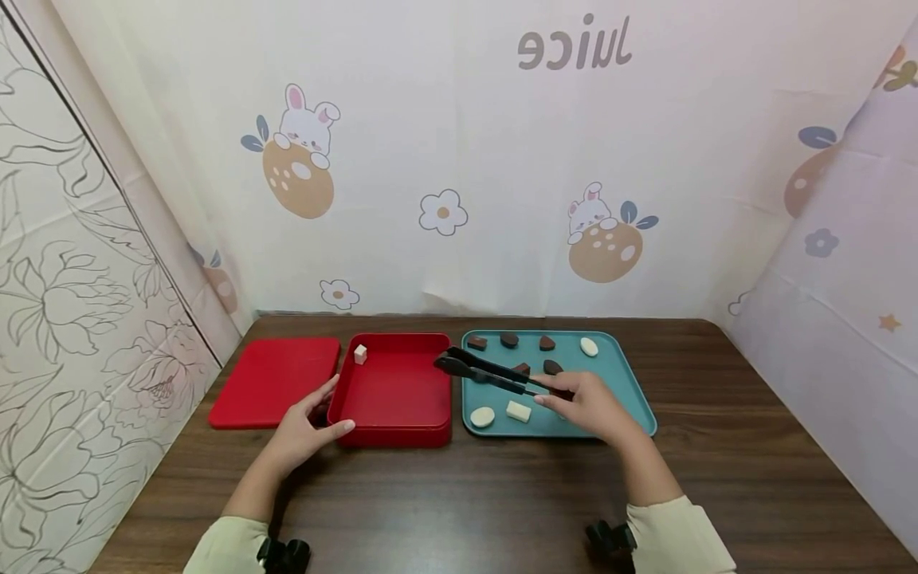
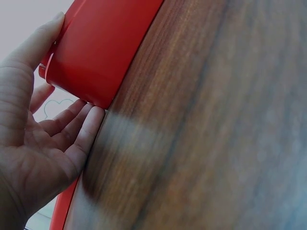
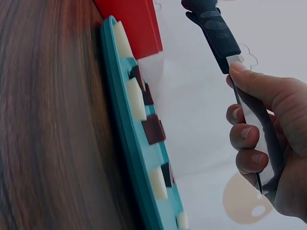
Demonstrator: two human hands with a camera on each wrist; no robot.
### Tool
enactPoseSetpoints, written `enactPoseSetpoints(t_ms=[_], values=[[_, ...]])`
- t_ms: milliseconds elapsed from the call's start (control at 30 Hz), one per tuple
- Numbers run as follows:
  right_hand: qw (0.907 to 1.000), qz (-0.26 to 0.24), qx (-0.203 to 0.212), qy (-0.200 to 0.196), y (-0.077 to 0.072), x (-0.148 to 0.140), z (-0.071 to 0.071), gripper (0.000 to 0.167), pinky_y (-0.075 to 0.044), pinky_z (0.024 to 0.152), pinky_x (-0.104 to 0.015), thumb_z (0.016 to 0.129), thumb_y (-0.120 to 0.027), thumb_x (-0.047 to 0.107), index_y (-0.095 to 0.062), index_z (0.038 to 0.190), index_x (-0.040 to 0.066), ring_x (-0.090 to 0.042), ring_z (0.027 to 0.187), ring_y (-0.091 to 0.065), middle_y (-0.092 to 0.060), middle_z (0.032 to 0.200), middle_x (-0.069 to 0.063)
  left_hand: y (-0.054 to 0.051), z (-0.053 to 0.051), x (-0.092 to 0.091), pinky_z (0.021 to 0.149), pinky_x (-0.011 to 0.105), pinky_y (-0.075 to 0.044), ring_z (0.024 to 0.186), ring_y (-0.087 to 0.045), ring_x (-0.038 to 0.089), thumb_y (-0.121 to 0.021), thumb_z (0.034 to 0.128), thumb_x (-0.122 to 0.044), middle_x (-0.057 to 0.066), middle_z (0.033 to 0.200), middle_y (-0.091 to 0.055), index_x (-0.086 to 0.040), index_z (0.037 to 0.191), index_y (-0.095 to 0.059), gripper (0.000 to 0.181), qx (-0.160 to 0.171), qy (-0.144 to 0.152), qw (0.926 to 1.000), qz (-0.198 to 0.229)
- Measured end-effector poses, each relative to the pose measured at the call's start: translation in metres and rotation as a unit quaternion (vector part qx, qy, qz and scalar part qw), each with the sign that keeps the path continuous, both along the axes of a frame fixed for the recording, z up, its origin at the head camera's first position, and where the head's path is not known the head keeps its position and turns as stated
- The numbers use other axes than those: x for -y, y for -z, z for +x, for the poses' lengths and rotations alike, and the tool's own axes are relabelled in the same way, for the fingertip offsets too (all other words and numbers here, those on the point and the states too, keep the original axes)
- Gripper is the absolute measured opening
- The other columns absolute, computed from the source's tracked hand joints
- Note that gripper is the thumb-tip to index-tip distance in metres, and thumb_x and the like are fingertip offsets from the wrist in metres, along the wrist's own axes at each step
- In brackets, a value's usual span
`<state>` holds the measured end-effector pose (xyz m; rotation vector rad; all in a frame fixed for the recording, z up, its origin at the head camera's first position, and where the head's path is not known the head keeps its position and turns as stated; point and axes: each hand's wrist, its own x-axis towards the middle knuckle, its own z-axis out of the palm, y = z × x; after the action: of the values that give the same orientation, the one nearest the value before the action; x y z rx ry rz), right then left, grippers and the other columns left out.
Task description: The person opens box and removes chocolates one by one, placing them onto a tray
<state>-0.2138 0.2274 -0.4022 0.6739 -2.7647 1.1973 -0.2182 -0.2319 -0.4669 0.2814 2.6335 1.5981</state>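
Observation:
My left hand (image 1: pixel 304 430) grips the near left corner of a red open box (image 1: pixel 394 391), the thumb on the front rim and the fingers along the left wall. A small pale cube (image 1: pixel 360 354) sits in the box's far left corner. My right hand (image 1: pixel 584 402) holds black-tipped metal tongs (image 3: pixel 256 129), tilted, with their tips above the gap between box and tray. Nothing shows between the tips. Below them lies a teal tray (image 1: pixel 631 414) with several dark brown chocolate-like pieces (image 1: pixel 509 340) and white ones (image 1: pixel 519 411). The hand hides part of the tray.
A flat red lid (image 1: pixel 276 383) lies left of the box on the brown wooden table (image 1: pixel 459 502). A printed curtain (image 1: pixel 459 159) hangs behind the table's back edge, and more patterned fabric borders both sides.

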Motion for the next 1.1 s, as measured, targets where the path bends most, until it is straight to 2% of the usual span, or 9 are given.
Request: enactPoseSetpoints(t_ms=[133,367,433,567,700,833,867,933,1100], values=[[0.9999,-0.009,-0.001,0.008,0.002,-0.011,0.005,0.036,-0.042,0.05,-0.026,0.091,-0.07,0.019,-0.067,0.124,0.003,-0.01,0.057,-0.046,-0.058,0.069,0.0,-0.001,0.001,0.0,0.091,0.044,-0.049,0.121,-0.049,0.034,-0.078,0.084,-0.028,0.018,0.142,-0.048,-0.015,0.153,-0.032,0.084,0.003,-0.002,1.0,-0.002],[0.9996,-0.009,-0.006,0.025,0.003,-0.03,0.013,0.038,-0.04,0.049,-0.027,0.092,-0.069,0.019,-0.066,0.125,0.002,-0.009,0.057,-0.043,-0.06,0.072,-0.003,0.001,0.001,0.0,0.09,0.041,-0.05,0.121,-0.049,0.034,-0.078,0.084,-0.03,0.018,0.143,-0.047,-0.016,0.154,-0.032,0.085,0.008,-0.003,0.9999,-0.011],[0.9993,-0.006,-0.006,0.038,0.003,-0.035,0.017,0.037,-0.041,0.05,-0.027,0.092,-0.069,0.021,-0.067,0.125,0.003,-0.01,0.062,-0.046,-0.067,0.084,-0.006,0.001,0.0,0.0,0.091,0.042,-0.05,0.122,-0.048,0.035,-0.077,0.0842,-0.029,0.018,0.143,-0.047,-0.016,0.154,-0.031,0.085,0.007,-0.002,0.9999,-0.009],[0.9978,-0.003,0.0,0.066,0.001,-0.044,0.023,0.039,-0.041,0.05,-0.027,0.091,-0.071,0.025,-0.067,0.125,0.006,-0.012,0.065,-0.047,-0.07,0.096,-0.009,-0.001,0.001,0.0,0.091,0.045,-0.049,0.122,-0.048,0.035,-0.077,0.0847,-0.028,0.019,0.143,-0.047,-0.015,0.154,-0.031,0.084,0.005,-0.002,1.0,-0.004],[0.9963,-0.002,0.005,0.085,0.0,-0.053,0.027,0.039,-0.039,0.046,-0.027,0.09,-0.071,0.026,-0.068,0.124,0.006,-0.012,0.059,-0.044,-0.071,0.098,-0.009,-0.012,0.006,-0.005,0.092,0.046,-0.048,0.122,-0.048,0.037,-0.077,0.0853,-0.023,0.023,0.142,-0.046,-0.01,0.153,-0.031,0.083,0.011,-0.003,0.9999,-0.001],[0.9952,0.001,0.004,0.098,-0.001,-0.062,0.029,0.039,-0.04,0.046,-0.026,0.091,-0.071,0.024,-0.067,0.124,0.005,-0.012,0.061,-0.046,-0.07,0.109,-0.015,-0.007,0.003,-0.003,0.09,0.043,-0.049,0.121,-0.048,0.037,-0.076,0.0854,-0.023,0.023,0.142,-0.046,-0.01,0.154,-0.03,0.083,0.011,-0.003,0.9999,-0.003],[0.995,0.001,0.003,0.1,-0.002,-0.064,0.03,0.039,-0.04,0.046,-0.026,0.091,-0.071,0.024,-0.067,0.124,0.005,-0.012,0.06,-0.046,-0.069,0.109,-0.016,-0.003,0.001,-0.001,0.09,0.042,-0.049,0.122,-0.048,0.036,-0.077,0.0854,-0.024,0.022,0.143,-0.046,-0.011,0.154,-0.03,0.084,0.01,-0.003,0.9999,-0.003],[0.9944,0.005,0.002,0.105,-0.002,-0.068,0.032,0.039,-0.04,0.046,-0.027,0.091,-0.071,0.024,-0.067,0.124,0.004,-0.011,0.06,-0.046,-0.07,0.104,-0.014,-0.001,-0.001,-0.001,0.09,0.042,-0.049,0.122,-0.048,0.036,-0.076,0.0856,-0.024,0.022,0.143,-0.046,-0.011,0.154,-0.029,0.084,0.012,-0.005,0.9999,-0.006],[0.9931,0.016,0.001,0.117,-0.003,-0.078,0.036,0.039,-0.038,0.045,-0.027,0.092,-0.07,0.024,-0.067,0.124,0.002,-0.01,0.056,-0.042,-0.067,0.086,-0.008,-0.021,0.01,-0.007,0.091,0.044,-0.048,0.121,-0.048,0.038,-0.077,0.0851,-0.021,0.024,0.142,-0.046,-0.007,0.153,-0.031,0.083,0.02,-0.002,0.9998,0.004]])
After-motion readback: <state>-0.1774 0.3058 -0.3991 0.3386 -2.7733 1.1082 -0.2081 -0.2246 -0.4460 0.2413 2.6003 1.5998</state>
